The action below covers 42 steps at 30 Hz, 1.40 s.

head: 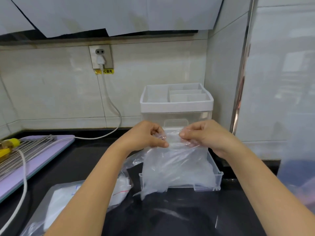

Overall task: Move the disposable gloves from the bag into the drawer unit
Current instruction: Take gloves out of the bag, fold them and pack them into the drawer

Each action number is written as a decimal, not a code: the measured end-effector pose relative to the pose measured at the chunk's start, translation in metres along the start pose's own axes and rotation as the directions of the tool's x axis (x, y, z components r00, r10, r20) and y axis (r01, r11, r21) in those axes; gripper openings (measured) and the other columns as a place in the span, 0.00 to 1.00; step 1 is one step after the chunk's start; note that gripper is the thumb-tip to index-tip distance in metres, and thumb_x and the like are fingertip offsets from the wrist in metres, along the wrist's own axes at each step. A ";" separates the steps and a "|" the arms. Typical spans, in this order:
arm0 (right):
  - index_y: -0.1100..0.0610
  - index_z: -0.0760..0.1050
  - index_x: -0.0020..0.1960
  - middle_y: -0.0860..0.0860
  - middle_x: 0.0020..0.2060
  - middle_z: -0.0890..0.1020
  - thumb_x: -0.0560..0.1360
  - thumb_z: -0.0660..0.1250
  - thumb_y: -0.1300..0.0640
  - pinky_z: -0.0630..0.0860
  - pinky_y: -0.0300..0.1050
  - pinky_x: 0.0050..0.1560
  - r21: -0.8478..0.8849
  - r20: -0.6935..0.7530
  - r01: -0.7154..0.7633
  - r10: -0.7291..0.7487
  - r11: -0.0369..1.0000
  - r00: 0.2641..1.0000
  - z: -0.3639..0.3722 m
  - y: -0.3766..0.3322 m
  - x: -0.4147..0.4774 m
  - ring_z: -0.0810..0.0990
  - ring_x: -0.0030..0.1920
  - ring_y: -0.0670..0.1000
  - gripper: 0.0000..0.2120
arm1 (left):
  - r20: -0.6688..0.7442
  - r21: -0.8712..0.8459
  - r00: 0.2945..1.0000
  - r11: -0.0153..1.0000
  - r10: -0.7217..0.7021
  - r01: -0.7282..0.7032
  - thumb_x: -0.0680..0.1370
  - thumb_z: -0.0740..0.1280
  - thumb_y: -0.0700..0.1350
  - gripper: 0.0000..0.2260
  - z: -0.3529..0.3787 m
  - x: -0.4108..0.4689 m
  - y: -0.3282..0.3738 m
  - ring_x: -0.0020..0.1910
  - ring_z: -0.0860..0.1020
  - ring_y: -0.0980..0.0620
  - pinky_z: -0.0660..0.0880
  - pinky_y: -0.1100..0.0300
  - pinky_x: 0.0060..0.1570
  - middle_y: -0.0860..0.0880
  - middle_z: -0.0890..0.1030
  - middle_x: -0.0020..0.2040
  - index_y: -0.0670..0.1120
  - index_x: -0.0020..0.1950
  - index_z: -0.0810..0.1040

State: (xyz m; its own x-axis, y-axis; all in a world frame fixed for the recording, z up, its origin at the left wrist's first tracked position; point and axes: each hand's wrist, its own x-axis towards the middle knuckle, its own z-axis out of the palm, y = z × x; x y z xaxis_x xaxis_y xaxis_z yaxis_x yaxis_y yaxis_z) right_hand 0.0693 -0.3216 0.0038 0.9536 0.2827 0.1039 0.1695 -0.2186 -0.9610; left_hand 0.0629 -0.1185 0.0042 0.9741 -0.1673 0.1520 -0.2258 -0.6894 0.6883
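1. Gloves (175, 166): clear crumpled bunch, held up by its top edge over the open drawer (216, 181); the lower end hangs past the drawer's front.
2. Left hand (146, 137) and right hand (204, 135): each pinches that top edge, near each other, not touching.
3. Drawer is pulled out from the unit (176, 104) at the wall.
4. Bag (68, 198) lies on the counter (170, 218), left of the drawer.

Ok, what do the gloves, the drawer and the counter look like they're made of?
The gloves look like thin clear plastic film: crinkled, limp and see-through. The drawer looks like stiff clear plastic, glossy, with straight moulded edges you can see through. The counter is black and polished, showing reflections; possibly stone or a lookalike, which the picture cannot settle.
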 end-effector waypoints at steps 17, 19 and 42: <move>0.56 0.72 0.47 0.54 0.46 0.77 0.69 0.71 0.69 0.80 0.50 0.46 -0.592 -0.285 -0.203 0.033 0.780 0.958 0.019 0.046 0.022 0.82 0.43 0.56 0.13 | -0.027 0.373 0.988 0.919 0.149 -0.128 0.75 0.70 0.46 0.04 0.026 -0.009 0.015 0.40 0.77 0.56 0.75 0.60 0.43 0.54 0.80 0.40 0.49 0.41 0.77; 0.56 0.73 0.51 0.55 0.49 0.78 0.68 0.74 0.67 0.80 0.52 0.51 -0.641 -0.268 -0.265 0.113 0.721 0.957 0.020 0.044 0.023 0.82 0.47 0.56 0.16 | 0.136 0.397 0.989 0.912 0.055 -0.105 0.76 0.69 0.49 0.06 0.047 -0.004 0.007 0.45 0.77 0.54 0.73 0.61 0.46 0.52 0.80 0.46 0.47 0.46 0.78; 0.60 0.73 0.43 0.52 0.37 0.76 0.75 0.67 0.56 0.72 0.40 0.35 -0.820 -0.121 -0.238 0.248 0.521 0.961 0.012 0.038 0.024 0.76 0.39 0.52 0.07 | 0.325 0.325 0.945 0.943 -0.036 -0.076 0.76 0.66 0.36 0.11 0.071 0.011 -0.030 0.48 0.77 0.55 0.72 0.64 0.50 0.53 0.80 0.51 0.46 0.54 0.82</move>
State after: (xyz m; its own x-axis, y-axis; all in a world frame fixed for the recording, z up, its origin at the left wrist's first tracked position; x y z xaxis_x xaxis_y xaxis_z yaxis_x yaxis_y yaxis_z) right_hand 0.0954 -0.3123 -0.0335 0.9888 0.1044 -0.1070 0.0659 -0.9468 -0.3151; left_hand 0.0799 -0.1494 -0.0653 0.9254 -0.3621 -0.1113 -0.2900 -0.8661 0.4071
